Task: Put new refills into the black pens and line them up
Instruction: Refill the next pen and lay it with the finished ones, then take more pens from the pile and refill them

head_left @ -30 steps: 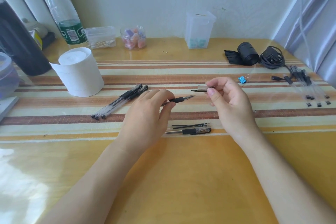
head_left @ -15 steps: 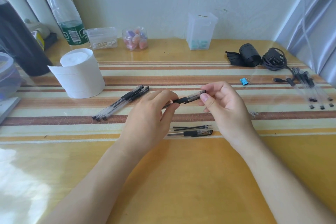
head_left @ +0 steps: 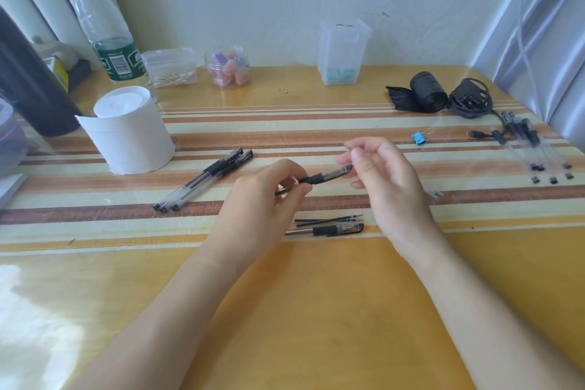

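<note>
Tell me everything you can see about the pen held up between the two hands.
The held pen is a slim stick pen with a black grip section and a clear plastic cap end, tilted up toward the right above the striped table. The left hand pinches its lower part, hiding the barrel. The right hand is curled by the cap; contact is unclear.
</note>
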